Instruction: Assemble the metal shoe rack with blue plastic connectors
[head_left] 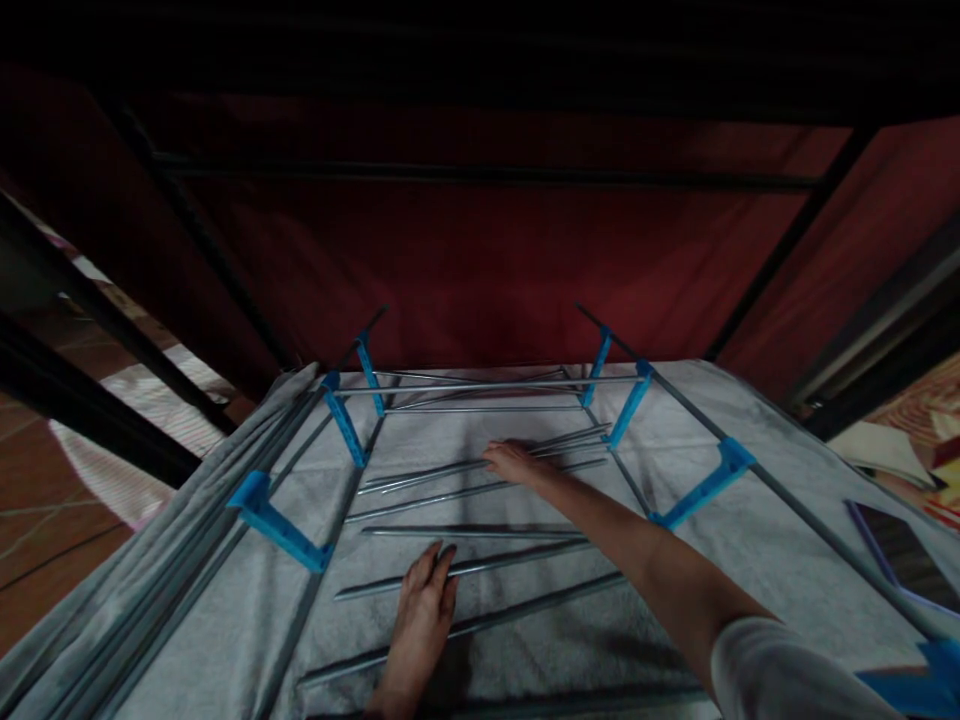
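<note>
Several thin grey metal tubes lie roughly crosswise on a light grey cloth. My left hand rests over one of the nearer tubes, its fingers a little bent and apart, touching that tube. Farther off, my right hand reaches across from the right with its fingers closed around a tube in the far group; its fingertips are partly hidden. On both sides stand blue plastic brackets, such as the left one and the right one, joined by long grey side poles.
Crossbars link the far brackets. Dark metal frame bars and a red fabric panel close off the back. A phone-like dark device lies at the right, near a blue piece. Tiled floor shows at left.
</note>
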